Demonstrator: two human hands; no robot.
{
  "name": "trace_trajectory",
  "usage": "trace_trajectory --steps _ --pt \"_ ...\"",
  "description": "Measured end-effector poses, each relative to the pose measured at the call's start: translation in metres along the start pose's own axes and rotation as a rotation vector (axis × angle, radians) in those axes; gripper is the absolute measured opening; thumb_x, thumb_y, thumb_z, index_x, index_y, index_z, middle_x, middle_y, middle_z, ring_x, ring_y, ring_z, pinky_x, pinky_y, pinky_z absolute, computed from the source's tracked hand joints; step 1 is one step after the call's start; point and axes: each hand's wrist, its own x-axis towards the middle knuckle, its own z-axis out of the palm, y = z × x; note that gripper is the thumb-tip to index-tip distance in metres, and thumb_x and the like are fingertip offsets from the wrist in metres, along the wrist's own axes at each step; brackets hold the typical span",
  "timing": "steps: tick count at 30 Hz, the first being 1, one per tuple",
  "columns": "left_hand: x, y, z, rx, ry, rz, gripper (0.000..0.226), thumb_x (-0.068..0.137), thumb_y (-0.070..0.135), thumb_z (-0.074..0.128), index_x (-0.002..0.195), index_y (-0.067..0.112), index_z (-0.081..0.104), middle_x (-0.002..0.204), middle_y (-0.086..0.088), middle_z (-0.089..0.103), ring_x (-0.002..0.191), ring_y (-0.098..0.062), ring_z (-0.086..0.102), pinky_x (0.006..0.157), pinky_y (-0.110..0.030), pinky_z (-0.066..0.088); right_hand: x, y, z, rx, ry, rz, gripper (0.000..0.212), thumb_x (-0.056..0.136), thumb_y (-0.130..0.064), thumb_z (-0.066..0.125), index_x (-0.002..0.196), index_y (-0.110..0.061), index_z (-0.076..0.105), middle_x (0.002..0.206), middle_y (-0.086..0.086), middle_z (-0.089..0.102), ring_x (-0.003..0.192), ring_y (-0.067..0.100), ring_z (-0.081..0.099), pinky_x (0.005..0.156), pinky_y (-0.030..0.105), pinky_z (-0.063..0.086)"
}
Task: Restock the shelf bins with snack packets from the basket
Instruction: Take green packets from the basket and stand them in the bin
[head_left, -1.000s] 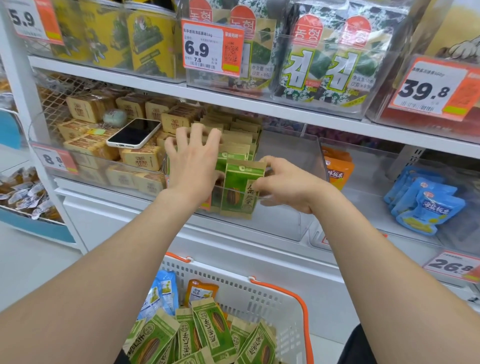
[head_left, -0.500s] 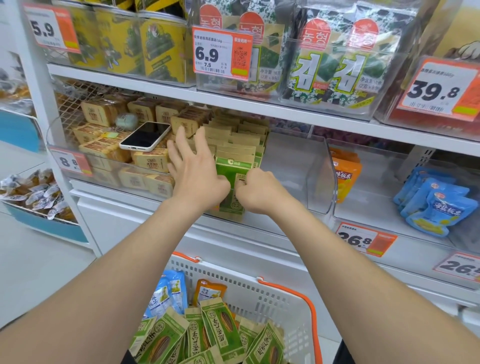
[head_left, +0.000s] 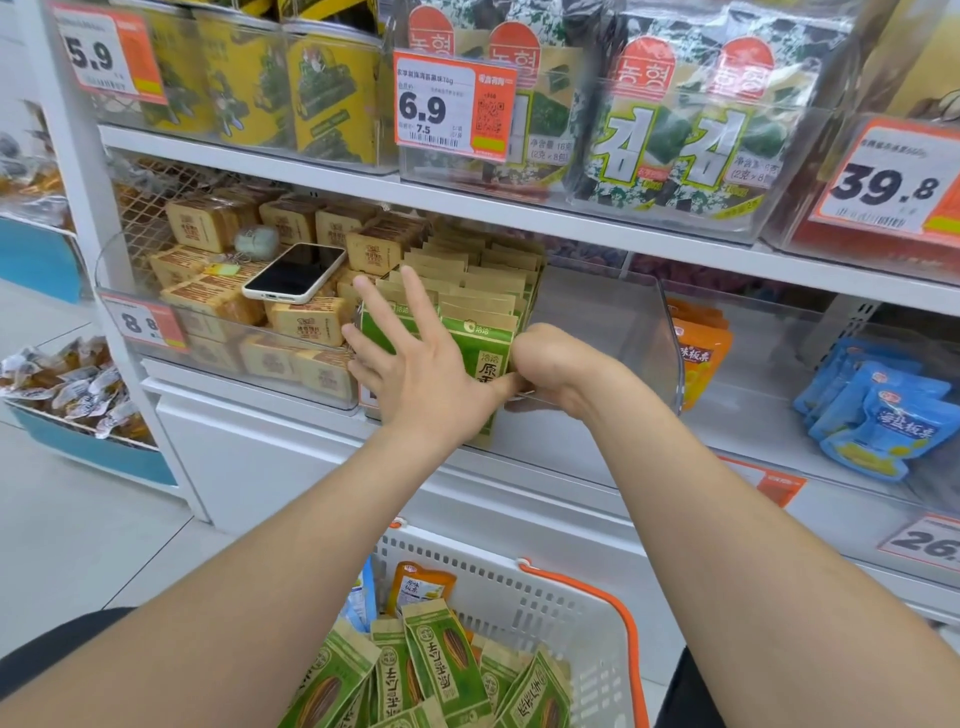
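The white shelf (head_left: 311, 179) carries a line of clear containers, and the work is at the clear bin (head_left: 623, 332) in the middle of it. This bin is filled only on its left side, and its right side is bare. Near the person, below the shelf, stands the white basket (head_left: 545, 597) with an orange handle, and in it lie many green packets (head_left: 447, 660) of the same kind. In the bin, a row of packets (head_left: 483, 291) stands upright from far to near. The left hand (head_left: 415, 374) is open, with spread and straight fingers, and it presses flat on the near face of the row. The right hand (head_left: 556, 369) is just beside it, curled at the right edge of the front packet (head_left: 483, 358). It seems to pinch this packet, though its fingertips are hidden. I judge that the step in hand is to seat this packet at the front of the row and make the row straight. The next move then calls for letting go, reaching down to the basket for another green packet, and starting a second row in the bare right side. A phone (head_left: 293, 273) lies on the brown packs in the bin to the left, so the left hand should not knock it.
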Motion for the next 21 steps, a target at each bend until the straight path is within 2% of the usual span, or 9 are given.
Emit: trace_trajectory --steps 5,11,13,14,16,18,20,21 --pt "0.006 -0.002 0.006 0.020 0.009 -0.049 0.148 0.066 0.077 0.078 0.160 0.027 -0.024 0.168 -0.015 -0.027 0.153 -0.054 -0.009 0.119 -0.071 0.015 -0.003 0.003 -0.006 -0.081 -0.044 0.023 0.037 0.095 -0.004 0.039 0.109 -0.008 0.072 0.102 0.015 0.078 0.089 0.026 0.077 0.088 0.049 0.063" --pt "0.002 -0.004 0.004 -0.033 -0.013 -0.007 0.142 0.074 0.074 0.078 0.162 0.027 -0.022 0.167 -0.016 -0.030 0.152 -0.056 -0.015 0.120 -0.071 0.008 -0.010 0.011 -0.011 -0.293 -0.084 -0.050 0.038 0.094 -0.015 0.038 0.119 -0.016 0.066 0.114 0.002 0.072 0.088 0.019 0.077 0.084 0.042 0.064" --pt "-0.002 -0.007 0.002 -0.058 -0.009 0.019 0.142 0.073 0.073 0.079 0.163 0.025 -0.020 0.168 -0.017 -0.027 0.152 -0.056 -0.014 0.122 -0.068 0.005 -0.018 0.014 -0.015 -0.462 -0.008 -0.096 0.025 0.093 -0.015 0.042 0.099 -0.011 0.066 0.098 0.008 0.068 0.081 0.027 0.072 0.074 0.036 0.060" --pt "-0.004 -0.009 0.001 -0.057 0.005 0.031 0.141 0.073 0.071 0.080 0.164 0.023 -0.016 0.168 -0.019 -0.023 0.153 -0.056 -0.011 0.122 -0.067 0.006 -0.023 0.017 -0.017 -0.535 0.083 -0.142 0.020 0.091 -0.013 0.045 0.089 -0.009 0.064 0.089 0.011 0.065 0.081 0.033 0.067 0.068 0.035 0.056" --pt "-0.011 -0.011 -0.001 0.006 0.075 0.077 0.134 0.075 0.068 0.081 0.165 0.017 -0.004 0.169 -0.024 -0.008 0.152 -0.056 0.003 0.122 -0.066 0.013 -0.034 0.023 -0.015 -0.557 0.297 -0.258 0.022 0.087 -0.009 0.047 0.091 -0.008 0.069 0.095 0.016 0.067 0.094 0.040 0.063 0.077 0.039 0.056" --pt "-0.022 -0.014 -0.002 0.087 0.215 0.220 0.109 0.078 0.056 0.082 0.157 0.011 0.022 0.160 -0.027 0.018 0.143 -0.052 0.025 0.116 -0.063 0.029 -0.050 0.024 -0.011 -0.533 0.461 -0.404 0.029 0.085 -0.009 0.047 0.094 -0.014 0.073 0.101 0.014 0.071 0.098 0.038 0.064 0.082 0.044 0.058" --pt "-0.034 -0.016 -0.005 0.130 0.359 0.378 0.065 0.082 0.037 0.077 0.131 0.012 0.043 0.140 -0.021 0.037 0.122 -0.042 0.040 0.100 -0.055 0.042 -0.067 0.023 -0.008 -0.604 0.522 -0.545 0.027 0.081 -0.014 0.044 0.082 -0.018 0.071 0.086 0.009 0.071 0.084 0.036 0.064 0.071 0.042 0.059" --pt "-0.040 -0.018 -0.005 0.135 0.365 0.422 0.048 0.083 0.031 0.073 0.118 0.013 0.045 0.129 -0.017 0.040 0.111 -0.037 0.042 0.090 -0.050 0.044 -0.075 0.025 -0.006 -0.651 0.495 -0.577 0.025 0.079 -0.016 0.044 0.077 -0.017 0.069 0.078 0.009 0.068 0.077 0.037 0.062 0.066 0.039 0.057"
